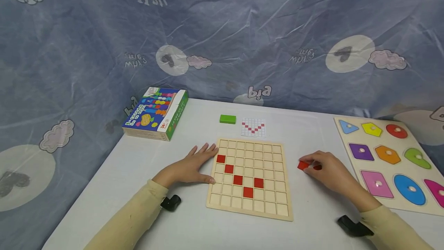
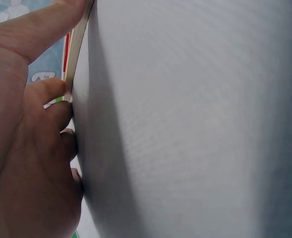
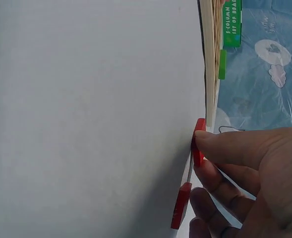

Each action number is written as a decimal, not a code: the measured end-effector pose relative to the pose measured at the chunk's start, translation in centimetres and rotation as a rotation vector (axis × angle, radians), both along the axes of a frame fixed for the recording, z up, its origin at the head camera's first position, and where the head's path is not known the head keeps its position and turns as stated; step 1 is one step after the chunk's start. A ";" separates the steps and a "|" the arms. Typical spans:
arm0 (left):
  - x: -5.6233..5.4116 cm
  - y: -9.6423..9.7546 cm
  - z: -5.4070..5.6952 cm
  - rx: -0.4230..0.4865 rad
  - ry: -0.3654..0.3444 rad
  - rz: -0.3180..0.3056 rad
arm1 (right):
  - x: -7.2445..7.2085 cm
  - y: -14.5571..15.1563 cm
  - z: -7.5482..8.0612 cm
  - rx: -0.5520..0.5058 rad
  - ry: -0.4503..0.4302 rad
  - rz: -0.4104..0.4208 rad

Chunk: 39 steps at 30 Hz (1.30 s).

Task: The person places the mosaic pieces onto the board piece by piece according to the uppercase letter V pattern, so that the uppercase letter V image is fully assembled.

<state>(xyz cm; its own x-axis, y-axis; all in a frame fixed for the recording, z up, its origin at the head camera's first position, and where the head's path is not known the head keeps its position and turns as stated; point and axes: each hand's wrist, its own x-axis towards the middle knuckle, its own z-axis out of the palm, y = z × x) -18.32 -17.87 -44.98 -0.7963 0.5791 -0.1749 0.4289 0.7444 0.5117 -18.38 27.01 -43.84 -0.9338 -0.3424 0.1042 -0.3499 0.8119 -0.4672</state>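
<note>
A wooden grid board (image 1: 249,213) lies on the white table with several red square tiles (image 1: 237,180) in its cells. My left hand (image 1: 190,168) rests at the board's left side, fingers spread, thumb and fingertips touching its edge. To the right of the board, my right hand (image 1: 327,171) pinches a red tile (image 3: 199,142) between thumb and finger, tilted on edge. A second red tile (image 3: 181,206) lies on the table just below the fingers, partly hidden by the hand in the head view.
Behind the board are a printed pattern card (image 1: 253,127) and a green block (image 1: 227,119). A blue-and-green box (image 1: 156,113) stands at the back left. On the right lies a board of coloured knobbed shapes (image 1: 372,169). Patterned cloth (image 1: 222,41) hangs behind the table.
</note>
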 end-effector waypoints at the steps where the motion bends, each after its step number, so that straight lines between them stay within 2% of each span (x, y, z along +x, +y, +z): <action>1: 0.0 0.0 0.0 -0.001 0.001 0.000 | 0.0 -0.1 0.0 -0.004 -0.002 0.004; 8: 0.0 0.0 0.1 -0.004 0.000 0.001 | 0.3 -0.3 0.1 -0.039 0.013 0.035; 17: 0.0 0.1 0.1 -0.006 -0.003 0.004 | 0.6 -0.5 -0.2 0.045 0.075 -0.013; 39: 0.1 0.0 0.1 -0.010 0.000 0.006 | 0.9 -0.7 0.1 0.016 0.054 -0.027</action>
<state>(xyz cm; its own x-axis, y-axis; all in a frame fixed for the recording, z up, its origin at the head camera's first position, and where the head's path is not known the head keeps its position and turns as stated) -18.25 -17.84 -44.88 -0.7997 0.5725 -0.1807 0.4243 0.7519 0.5046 -17.49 26.34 -43.75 -0.9358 -0.3195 0.1492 -0.3522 0.8286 -0.4351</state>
